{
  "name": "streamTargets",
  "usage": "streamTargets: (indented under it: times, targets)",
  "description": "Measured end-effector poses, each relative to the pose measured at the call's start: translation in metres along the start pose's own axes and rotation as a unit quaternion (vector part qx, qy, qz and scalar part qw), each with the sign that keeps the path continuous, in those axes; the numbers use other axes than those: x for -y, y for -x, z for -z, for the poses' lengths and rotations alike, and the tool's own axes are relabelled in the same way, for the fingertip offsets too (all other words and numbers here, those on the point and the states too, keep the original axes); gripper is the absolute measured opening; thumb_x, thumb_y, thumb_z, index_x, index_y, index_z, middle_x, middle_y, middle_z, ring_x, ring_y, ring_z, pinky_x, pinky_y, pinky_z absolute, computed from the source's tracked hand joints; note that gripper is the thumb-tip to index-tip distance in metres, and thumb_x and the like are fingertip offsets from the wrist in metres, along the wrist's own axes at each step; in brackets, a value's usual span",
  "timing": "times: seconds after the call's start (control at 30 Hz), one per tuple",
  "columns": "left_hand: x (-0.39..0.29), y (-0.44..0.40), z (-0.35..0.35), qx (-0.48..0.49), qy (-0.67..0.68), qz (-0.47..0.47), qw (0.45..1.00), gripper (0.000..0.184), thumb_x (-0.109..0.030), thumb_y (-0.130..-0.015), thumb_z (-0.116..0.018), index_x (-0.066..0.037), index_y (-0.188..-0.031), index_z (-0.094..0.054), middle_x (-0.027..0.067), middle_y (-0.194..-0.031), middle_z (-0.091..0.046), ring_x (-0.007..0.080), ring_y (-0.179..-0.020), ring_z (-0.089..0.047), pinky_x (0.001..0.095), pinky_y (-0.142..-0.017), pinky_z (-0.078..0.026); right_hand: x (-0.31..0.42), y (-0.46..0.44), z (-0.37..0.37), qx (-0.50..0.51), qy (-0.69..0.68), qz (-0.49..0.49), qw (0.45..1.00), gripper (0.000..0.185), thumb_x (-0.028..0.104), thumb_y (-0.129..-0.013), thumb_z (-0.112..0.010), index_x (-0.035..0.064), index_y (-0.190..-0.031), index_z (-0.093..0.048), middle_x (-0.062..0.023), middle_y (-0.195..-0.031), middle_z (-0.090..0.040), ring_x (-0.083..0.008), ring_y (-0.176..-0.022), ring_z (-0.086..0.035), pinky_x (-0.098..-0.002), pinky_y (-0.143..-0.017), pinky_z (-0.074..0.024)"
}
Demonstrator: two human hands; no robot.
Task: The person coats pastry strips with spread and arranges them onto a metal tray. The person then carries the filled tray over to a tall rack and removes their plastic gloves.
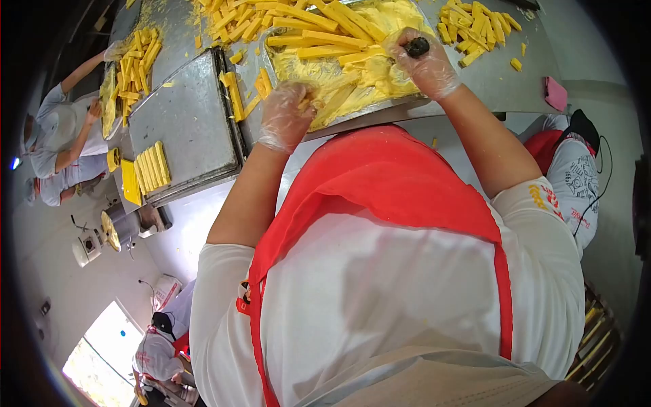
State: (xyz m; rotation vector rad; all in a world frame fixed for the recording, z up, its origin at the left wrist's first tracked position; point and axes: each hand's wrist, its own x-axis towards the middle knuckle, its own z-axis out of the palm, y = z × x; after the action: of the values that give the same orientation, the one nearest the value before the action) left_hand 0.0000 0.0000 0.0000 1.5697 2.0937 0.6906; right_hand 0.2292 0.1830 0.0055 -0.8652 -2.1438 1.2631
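My right hand (427, 68), in a clear plastic glove, is closed around the black handle (417, 47) of a tool whose working end is hidden. Under it lies a metal tray (400, 102) smeared with soft yellow spread (386, 85). My left hand (288, 117), gloved too, is at the tray's near left edge. Its fingers are curled against a coated yellow stick (333, 103), which slants over the spread. Uncoated yellow sticks (332, 39), firm and cut to length, lie in the tray's far left part.
Loose yellow sticks are heaped to the right (478, 30) and beyond the tray. A dark-edged metal sheet (186, 115) bears a row of coated sticks (152, 167). Co-workers (64, 139) stand at the left. A pink cloth (555, 93) is at the table's right edge.
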Motion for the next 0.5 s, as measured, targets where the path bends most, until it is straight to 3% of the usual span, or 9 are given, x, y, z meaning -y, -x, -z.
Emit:
streamTargets:
  times: [0.07,0.1,0.17,0.23,0.3,0.37,0.4,0.47,0.5]
  targets:
    - [0.003,-0.004,-0.009,-0.035,-0.148,-0.249,0.957,0.018,-0.012,-0.074,-0.069,-0.010,-0.092,-0.066,0.0100,-0.093,-0.062,0.0309,-0.091,-0.059,0.0400,-0.081,-0.051,0.036,0.009,0.002,0.008,-0.120,0.044,0.992,0.019,0.025,-0.090,-0.066,0.0061,-0.088,-0.060,-0.0028,-0.075,-0.055,-0.0151,-0.071,-0.052,-0.0303,-0.070,-0.0468]
    - [0.010,0.009,0.006,-0.009,-0.156,-0.239,0.958,0.018,-0.012,-0.074,-0.069,-0.010,-0.092,-0.066,0.0100,-0.093,-0.062,0.0309,-0.091,-0.059,0.0400,-0.081,-0.051,0.049,0.012,-0.020,0.007,-0.144,0.027,0.989,0.019,0.025,-0.090,-0.066,0.0061,-0.088,-0.060,-0.0028,-0.075,-0.055,-0.0151,-0.071,-0.052,-0.0303,-0.070,-0.0468]
    - [0.005,0.002,0.006,-0.014,-0.211,-0.326,0.922,0.014,-0.011,-0.074,-0.068,-0.009,-0.088,-0.064,0.0113,-0.086,-0.061,0.0313,-0.088,-0.059,0.0429,-0.077,-0.050,0.061,0.006,-0.023,0.033,-0.031,0.018,0.999,0.020,0.026,-0.090,-0.065,0.0069,-0.090,-0.060,-0.0041,-0.075,-0.055,-0.0151,-0.072,-0.053,-0.0303,-0.070,-0.0471]
    - [0.014,-0.004,0.006,0.001,-0.229,-0.339,0.912,0.016,-0.015,-0.076,-0.067,-0.010,-0.092,-0.065,0.0112,-0.090,-0.061,0.0304,-0.090,-0.059,0.0417,-0.078,-0.050,0.026,-0.007,-0.017,0.032,-0.054,0.035,0.997,0.019,0.026,-0.090,-0.064,0.0073,-0.090,-0.059,-0.0060,-0.076,-0.058,-0.0165,-0.071,-0.054,-0.0309,-0.069,-0.0476]
    - [0.015,-0.006,0.008,0.019,-0.244,-0.346,0.906,0.019,-0.018,-0.078,-0.065,-0.011,-0.095,-0.066,0.0111,-0.093,-0.062,0.0294,-0.091,-0.059,0.0405,-0.078,-0.051,0.016,-0.011,-0.005,-0.003,0.104,-0.074,0.992,0.019,0.026,-0.090,-0.063,0.0071,-0.089,-0.058,-0.0071,-0.076,-0.057,-0.0177,-0.069,-0.054,-0.0315,-0.070,-0.0483]
    - [0.006,-0.008,0.008,-0.016,-0.115,-0.215,0.970,0.018,-0.015,-0.076,-0.068,-0.007,-0.092,-0.066,0.0152,-0.088,-0.064,0.0328,-0.085,-0.062,0.0432,-0.078,-0.050,0.026,0.002,-0.010,-0.019,0.114,-0.006,0.993,0.019,0.024,-0.090,-0.064,0.0065,-0.087,-0.057,-0.0072,-0.073,-0.055,-0.0196,-0.068,-0.054,-0.0320,-0.070,-0.0486]
    - [-0.001,-0.011,0.009,-0.019,-0.114,-0.210,0.971,0.018,-0.015,-0.076,-0.068,-0.007,-0.092,-0.066,0.0152,-0.088,-0.064,0.0328,-0.085,-0.062,0.0432,-0.078,-0.050,0.051,0.011,-0.016,-0.005,0.043,0.049,0.998,0.018,0.022,-0.090,-0.064,0.0061,-0.087,-0.056,-0.0074,-0.073,-0.054,-0.0197,-0.069,-0.054,-0.0316,-0.070,-0.0484]
    - [-0.011,-0.019,0.012,0.047,-0.067,0.040,0.996,0.025,-0.018,-0.075,-0.068,-0.003,-0.095,-0.067,0.0178,-0.091,-0.067,0.0336,-0.086,-0.064,0.0399,-0.080,-0.051,0.065,0.023,-0.040,0.005,-0.101,0.121,0.987,0.014,0.015,-0.089,-0.065,0.0054,-0.086,-0.055,-0.0086,-0.077,-0.055,-0.0193,-0.071,-0.053,-0.0303,-0.068,-0.0471]
    - [-0.009,-0.019,0.013,0.041,-0.065,0.046,0.996,0.025,-0.018,-0.075,-0.068,-0.003,-0.095,-0.067,0.0178,-0.091,-0.067,0.0336,-0.086,-0.064,0.0399,-0.080,-0.051,0.054,0.020,-0.046,0.012,-0.102,0.125,0.987,0.014,0.015,-0.089,-0.065,0.0054,-0.086,-0.055,-0.0086,-0.077,-0.055,-0.0193,-0.071,-0.053,-0.0303,-0.068,-0.0471]
